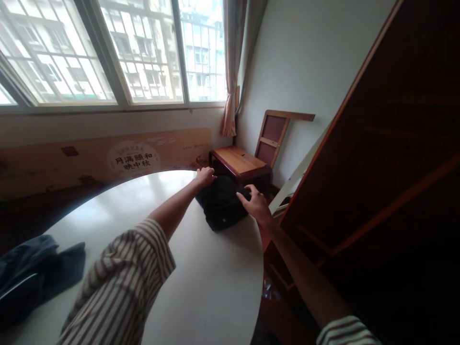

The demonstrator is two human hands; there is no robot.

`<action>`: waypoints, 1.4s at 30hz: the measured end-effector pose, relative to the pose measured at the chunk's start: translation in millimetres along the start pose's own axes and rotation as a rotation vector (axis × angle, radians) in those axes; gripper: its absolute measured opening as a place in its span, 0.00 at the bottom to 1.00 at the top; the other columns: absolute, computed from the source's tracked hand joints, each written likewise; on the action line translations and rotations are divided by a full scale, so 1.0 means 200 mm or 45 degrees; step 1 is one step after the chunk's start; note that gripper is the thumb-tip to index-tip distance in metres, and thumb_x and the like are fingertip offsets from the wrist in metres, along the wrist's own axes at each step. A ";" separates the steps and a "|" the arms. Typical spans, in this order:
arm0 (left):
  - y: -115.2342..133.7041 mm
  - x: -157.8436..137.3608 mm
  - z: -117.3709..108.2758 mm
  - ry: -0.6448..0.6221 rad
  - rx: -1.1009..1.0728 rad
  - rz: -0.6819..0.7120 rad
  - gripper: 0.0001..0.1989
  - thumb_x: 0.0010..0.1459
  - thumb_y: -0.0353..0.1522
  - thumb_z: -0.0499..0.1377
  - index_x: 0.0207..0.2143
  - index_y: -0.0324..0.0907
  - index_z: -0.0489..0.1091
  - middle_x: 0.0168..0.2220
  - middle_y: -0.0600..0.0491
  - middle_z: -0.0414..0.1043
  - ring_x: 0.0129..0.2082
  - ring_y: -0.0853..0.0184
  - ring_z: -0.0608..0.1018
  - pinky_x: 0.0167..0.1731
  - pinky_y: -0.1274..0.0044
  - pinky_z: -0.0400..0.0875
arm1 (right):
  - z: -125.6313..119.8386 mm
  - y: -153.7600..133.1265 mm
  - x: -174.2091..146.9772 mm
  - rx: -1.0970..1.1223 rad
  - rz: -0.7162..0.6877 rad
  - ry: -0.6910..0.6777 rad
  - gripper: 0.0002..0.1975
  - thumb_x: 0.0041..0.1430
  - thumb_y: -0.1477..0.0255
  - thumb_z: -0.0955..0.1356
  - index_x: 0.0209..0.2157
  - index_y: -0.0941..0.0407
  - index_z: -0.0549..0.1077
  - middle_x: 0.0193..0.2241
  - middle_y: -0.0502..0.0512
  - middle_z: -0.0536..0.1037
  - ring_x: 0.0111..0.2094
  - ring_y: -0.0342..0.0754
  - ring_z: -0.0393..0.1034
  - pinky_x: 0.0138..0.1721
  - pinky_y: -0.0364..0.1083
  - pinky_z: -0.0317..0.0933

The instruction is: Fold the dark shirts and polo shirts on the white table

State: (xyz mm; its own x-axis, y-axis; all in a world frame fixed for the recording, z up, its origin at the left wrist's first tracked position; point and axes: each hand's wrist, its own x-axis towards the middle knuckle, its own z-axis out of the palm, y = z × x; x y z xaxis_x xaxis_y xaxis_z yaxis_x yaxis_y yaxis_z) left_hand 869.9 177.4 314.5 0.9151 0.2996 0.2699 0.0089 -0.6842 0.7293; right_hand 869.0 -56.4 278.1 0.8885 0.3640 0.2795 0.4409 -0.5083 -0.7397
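A black folded garment lies in a thick bundle near the far right edge of the round white table. It has a small pale mark on its near side; its exact kind does not show. At its far left corner is my left hand, fingers bent down on the cloth. My right hand grips the right side, with dark fabric between the thumb and the curved fingers. The fingertips of the left hand are partly hidden. A dark blue-grey crumpled garment rests on the table at the left.
Beyond the table stands a wooden chair by the wall. A long printed board leans below the barred window. A curtain hangs in the corner. Large dark wooden furniture rises close on the right.
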 end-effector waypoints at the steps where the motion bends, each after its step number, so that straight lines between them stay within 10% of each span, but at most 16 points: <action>1: 0.01 -0.04 0.04 -0.007 0.035 0.004 0.07 0.57 0.31 0.63 0.33 0.34 0.73 0.42 0.39 0.75 0.47 0.55 0.75 0.51 0.66 0.64 | -0.01 -0.02 0.01 -0.143 -0.117 0.071 0.20 0.61 0.61 0.66 0.51 0.56 0.70 0.44 0.65 0.76 0.48 0.62 0.70 0.51 0.59 0.63; 3: 0.03 -0.16 0.13 -0.047 0.105 0.019 0.11 0.60 0.34 0.60 0.37 0.34 0.74 0.47 0.35 0.73 0.52 0.49 0.72 0.56 0.60 0.59 | -0.01 -0.08 0.08 -0.280 -0.350 0.061 0.21 0.66 0.63 0.60 0.54 0.58 0.69 0.49 0.66 0.75 0.52 0.60 0.68 0.57 0.56 0.56; 9: 0.06 -0.52 0.38 -0.147 0.583 0.187 0.31 0.65 0.44 0.50 0.65 0.36 0.57 0.66 0.33 0.53 0.66 0.40 0.53 0.60 0.48 0.45 | 0.30 -0.24 0.36 -0.602 -0.436 -0.860 0.28 0.68 0.56 0.57 0.65 0.48 0.61 0.68 0.53 0.55 0.67 0.59 0.47 0.65 0.61 0.37; 19: 0.13 -0.87 0.48 -0.077 0.853 0.378 0.30 0.62 0.33 0.53 0.64 0.32 0.56 0.65 0.34 0.56 0.65 0.45 0.57 0.62 0.56 0.51 | 0.60 -0.33 0.45 -0.849 -0.236 -0.865 0.30 0.65 0.51 0.57 0.64 0.48 0.62 0.69 0.59 0.51 0.67 0.73 0.39 0.58 0.77 0.24; 26: 0.05 -1.39 -0.01 -0.064 0.631 0.406 0.17 0.65 0.35 0.52 0.53 0.40 0.69 0.52 0.46 0.74 0.50 0.60 0.75 0.55 0.67 0.66 | 0.67 -0.55 0.07 -0.616 -0.701 -0.525 0.20 0.63 0.79 0.58 0.55 0.64 0.66 0.54 0.73 0.67 0.56 0.61 0.59 0.56 0.57 0.51; 34: -0.48 -1.77 -0.89 0.823 1.102 -0.770 0.25 0.58 0.35 0.57 0.56 0.31 0.64 0.55 0.30 0.66 0.58 0.40 0.66 0.50 0.53 0.64 | 0.80 -0.46 -0.52 -0.283 -1.029 -0.660 0.13 0.53 0.88 0.61 0.25 0.57 0.69 0.28 0.54 0.70 0.27 0.44 0.60 0.30 0.43 0.50; 42: -0.55 -1.87 -0.94 0.749 0.881 -0.880 0.19 0.63 0.42 0.58 0.50 0.38 0.68 0.47 0.44 0.71 0.44 0.59 0.75 0.44 0.64 0.70 | 0.87 -0.33 -0.57 -0.010 -0.953 -0.721 0.13 0.41 0.90 0.63 0.18 0.57 0.61 0.18 0.46 0.62 0.21 0.40 0.53 0.25 0.42 0.45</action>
State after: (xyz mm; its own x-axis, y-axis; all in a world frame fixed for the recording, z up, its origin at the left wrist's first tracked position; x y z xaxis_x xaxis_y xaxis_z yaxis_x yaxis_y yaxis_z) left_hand 449.7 265.4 252.3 0.2986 0.8951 0.3311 0.8247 -0.4166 0.3825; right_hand 717.6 70.7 188.5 0.1802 0.9230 0.3401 0.8754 0.0072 -0.4833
